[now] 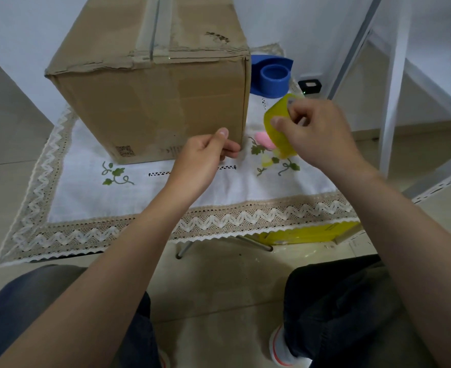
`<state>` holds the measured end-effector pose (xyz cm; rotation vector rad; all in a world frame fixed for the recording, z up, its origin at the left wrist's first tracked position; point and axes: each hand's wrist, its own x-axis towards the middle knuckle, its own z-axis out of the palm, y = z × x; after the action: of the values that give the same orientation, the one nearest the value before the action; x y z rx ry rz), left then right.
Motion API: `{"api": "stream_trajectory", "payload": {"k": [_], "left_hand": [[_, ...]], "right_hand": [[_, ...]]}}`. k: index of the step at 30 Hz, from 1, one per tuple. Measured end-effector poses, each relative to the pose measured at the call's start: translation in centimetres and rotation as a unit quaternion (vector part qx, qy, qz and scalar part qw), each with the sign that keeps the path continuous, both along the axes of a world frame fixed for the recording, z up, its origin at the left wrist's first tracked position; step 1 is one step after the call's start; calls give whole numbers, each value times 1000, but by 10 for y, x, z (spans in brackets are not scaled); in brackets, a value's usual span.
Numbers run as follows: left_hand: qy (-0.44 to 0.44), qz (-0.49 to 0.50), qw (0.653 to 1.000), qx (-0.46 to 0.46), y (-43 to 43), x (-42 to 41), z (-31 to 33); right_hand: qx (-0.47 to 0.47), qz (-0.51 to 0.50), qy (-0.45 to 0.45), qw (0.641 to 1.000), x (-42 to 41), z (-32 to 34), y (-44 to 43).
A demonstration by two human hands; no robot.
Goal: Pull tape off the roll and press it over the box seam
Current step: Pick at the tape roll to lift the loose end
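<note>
A large brown cardboard box (150,102) stands on a low table under a white embroidered cloth (166,187). Old tape runs along the seam (154,30) on its top. My right hand (317,131) holds a yellow tape roll (277,128) upright, just right of the box's near corner. My left hand (205,152) hovers at the box's lower right corner with thumb and fingers pinched together. I cannot tell whether a tape end is between those fingers.
A blue tape dispenser (272,75) sits behind the roll, beside the box. A small black device (309,86) lies on the floor further back. White frame legs (391,88) rise at the right. A yellow packet (312,232) lies under the table edge. My knees are below.
</note>
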<state>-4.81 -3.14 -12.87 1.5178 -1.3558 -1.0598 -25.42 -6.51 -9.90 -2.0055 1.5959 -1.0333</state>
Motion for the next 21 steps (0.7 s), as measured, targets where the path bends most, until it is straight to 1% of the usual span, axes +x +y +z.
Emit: {"api": "stream_trajectory", "payload": {"k": [3,7,13,18,19,21], "left_hand": [[1,9,1000,6,-4,1,-2],[2,23,1000,18,-7,4,-2],[-15,27,999,29,-9,3,-5],[-6,24,999,20,-7,5,-4],[-1,23,1000,18,-7,6,-4],[5,22,1000,16,-6,7,-2]], "right_hand": [[-25,-48,73,996,-13,-16,-11],[-23,-101,154,983,-20,-29,-19],[-8,-111,214,970,-21,-36,-29],[2,-111,263,958,-18,-34,-30],[5,-120,277,953,-17,-32,-29],[22,-153,329,931,-16,-28,-26]]}}
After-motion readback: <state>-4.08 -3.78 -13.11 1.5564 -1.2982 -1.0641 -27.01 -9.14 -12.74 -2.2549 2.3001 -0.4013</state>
